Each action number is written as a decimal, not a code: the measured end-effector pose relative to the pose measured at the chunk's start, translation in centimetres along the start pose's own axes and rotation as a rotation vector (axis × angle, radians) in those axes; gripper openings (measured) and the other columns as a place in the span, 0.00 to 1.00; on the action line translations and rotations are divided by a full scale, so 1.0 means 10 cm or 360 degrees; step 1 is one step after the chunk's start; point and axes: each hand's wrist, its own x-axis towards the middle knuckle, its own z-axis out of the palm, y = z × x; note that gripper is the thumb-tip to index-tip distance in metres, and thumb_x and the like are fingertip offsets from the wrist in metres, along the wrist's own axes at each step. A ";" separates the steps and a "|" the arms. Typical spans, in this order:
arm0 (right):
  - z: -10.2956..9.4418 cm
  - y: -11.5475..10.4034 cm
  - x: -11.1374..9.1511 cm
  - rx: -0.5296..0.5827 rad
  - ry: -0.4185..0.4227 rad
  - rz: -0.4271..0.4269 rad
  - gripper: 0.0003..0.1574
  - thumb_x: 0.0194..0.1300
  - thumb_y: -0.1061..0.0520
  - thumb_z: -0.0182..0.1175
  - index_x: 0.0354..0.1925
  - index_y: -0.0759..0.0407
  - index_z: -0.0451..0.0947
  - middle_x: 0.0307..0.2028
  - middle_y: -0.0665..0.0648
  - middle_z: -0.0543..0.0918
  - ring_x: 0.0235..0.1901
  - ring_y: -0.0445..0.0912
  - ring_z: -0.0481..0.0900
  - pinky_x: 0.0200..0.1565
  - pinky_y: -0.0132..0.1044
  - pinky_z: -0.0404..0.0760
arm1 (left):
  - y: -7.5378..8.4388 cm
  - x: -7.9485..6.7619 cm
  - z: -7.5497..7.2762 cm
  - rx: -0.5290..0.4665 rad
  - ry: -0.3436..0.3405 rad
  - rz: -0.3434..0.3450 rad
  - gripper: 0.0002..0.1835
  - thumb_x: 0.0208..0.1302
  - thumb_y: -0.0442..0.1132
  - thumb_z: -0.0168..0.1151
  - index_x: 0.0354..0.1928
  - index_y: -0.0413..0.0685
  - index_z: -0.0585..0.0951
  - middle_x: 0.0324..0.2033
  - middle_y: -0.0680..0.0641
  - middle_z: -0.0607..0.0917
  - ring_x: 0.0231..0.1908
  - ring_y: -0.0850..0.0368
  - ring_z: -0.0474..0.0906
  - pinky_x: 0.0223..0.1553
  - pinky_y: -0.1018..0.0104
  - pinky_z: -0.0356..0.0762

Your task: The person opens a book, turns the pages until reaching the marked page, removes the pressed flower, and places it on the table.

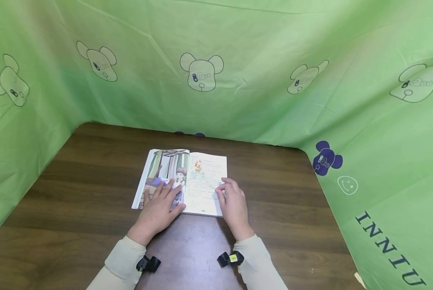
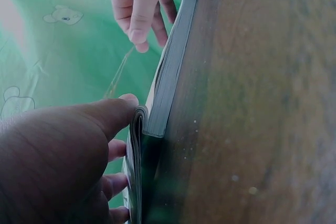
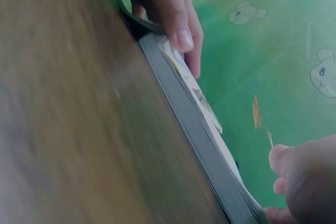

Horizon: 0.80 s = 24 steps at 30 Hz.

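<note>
An open book (image 1: 210, 203) lies on the table, with a colour picture on its left page and printed text on its right page. My left hand (image 1: 160, 210) rests on the left page, fingers spread, its thumb by the inner fold. Over the right page's outer edge, my right hand (image 1: 233, 203) pinches a thin, see-through strip (image 2: 119, 72) between thumb and finger. An orange print (image 3: 256, 113) shows near the strip's far end in the right wrist view. The strip's full outline is hard to make out.
The brown wooden table (image 1: 285, 209) extends around the book. Green cloth (image 1: 245, 108) with printed bear heads hangs behind the table and along both sides. Each wrist carries a small black camera, such as the left wrist camera (image 1: 149, 264).
</note>
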 end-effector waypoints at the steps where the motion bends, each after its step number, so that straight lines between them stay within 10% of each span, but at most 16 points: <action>1: -0.01 0.01 0.01 -0.0006 0.0003 0.0010 0.07 0.71 0.55 0.65 0.38 0.58 0.82 0.61 0.58 0.81 0.60 0.57 0.81 0.63 0.55 0.73 | 0.00 0.00 0.00 0.0000 -0.0003 0.0002 0.35 0.72 0.61 0.58 0.76 0.57 0.68 0.79 0.44 0.60 0.78 0.33 0.51 0.69 0.20 0.38; 24: -0.28 0.10 0.19 0.0023 0.0051 0.0202 0.08 0.69 0.56 0.67 0.35 0.61 0.85 0.62 0.56 0.80 0.63 0.57 0.78 0.70 0.53 0.64 | -0.04 0.01 0.04 -0.0033 -0.0007 0.0012 0.36 0.72 0.63 0.57 0.77 0.58 0.68 0.80 0.45 0.59 0.78 0.34 0.51 0.70 0.21 0.35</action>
